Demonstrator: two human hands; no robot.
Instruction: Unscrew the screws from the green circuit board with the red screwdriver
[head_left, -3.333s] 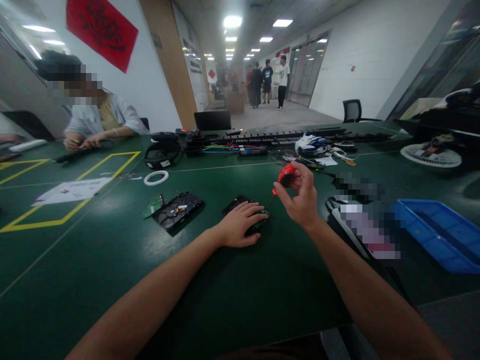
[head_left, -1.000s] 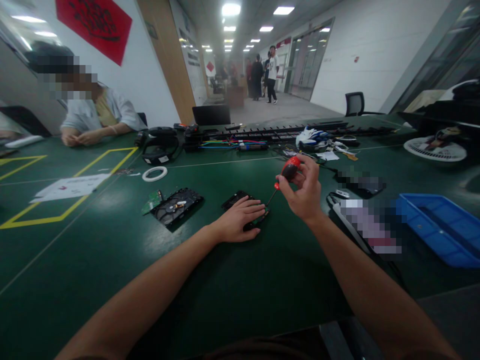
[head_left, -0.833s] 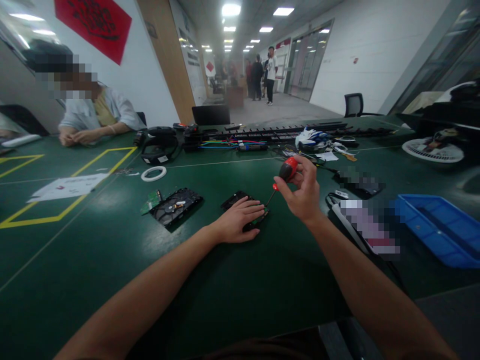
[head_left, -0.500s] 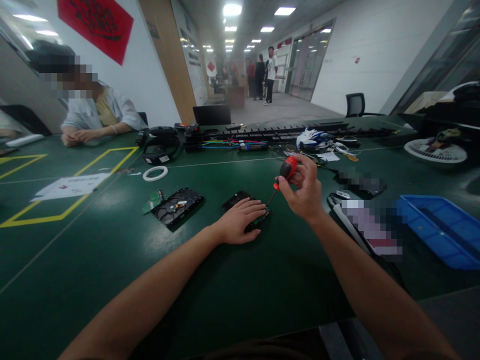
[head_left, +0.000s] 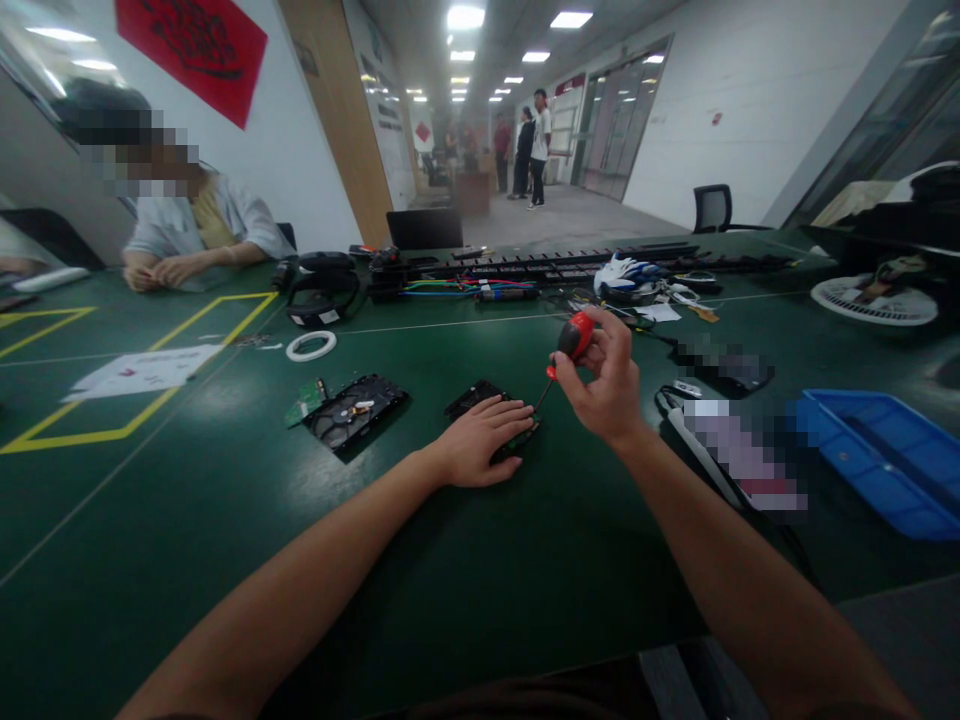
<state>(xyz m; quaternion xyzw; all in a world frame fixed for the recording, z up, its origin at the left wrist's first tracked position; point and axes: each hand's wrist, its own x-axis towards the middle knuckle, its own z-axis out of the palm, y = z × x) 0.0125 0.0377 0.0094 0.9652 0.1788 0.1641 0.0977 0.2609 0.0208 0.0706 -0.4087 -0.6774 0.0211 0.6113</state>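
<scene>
On the green table lies a black hard drive (head_left: 474, 396), partly covered by my left hand (head_left: 484, 440). The fingers of that hand lie flat across the drive's top, with the thumb stretched out along its near side. My right hand (head_left: 609, 385) is closed around the red and black handle of a screwdriver (head_left: 575, 335). The screwdriver leans, and its shaft runs down to the drive's right edge beside my left fingertips. Exactly what the tip touches is too small to tell. Left of the drive, an opened hard drive (head_left: 356, 415) lies beside a green circuit board (head_left: 306, 404).
A white ring (head_left: 310, 346) lies beyond the opened drive. To the right are a blue tray (head_left: 885, 460) and a phone-like object (head_left: 705, 455). Along the back run black rails with wires (head_left: 480, 285) and gloves (head_left: 630, 276). Another person (head_left: 202, 225) sits at the far left.
My hands, the screwdriver and the hard drive hold almost the same positions. In the background, standing people have shifted slightly.
</scene>
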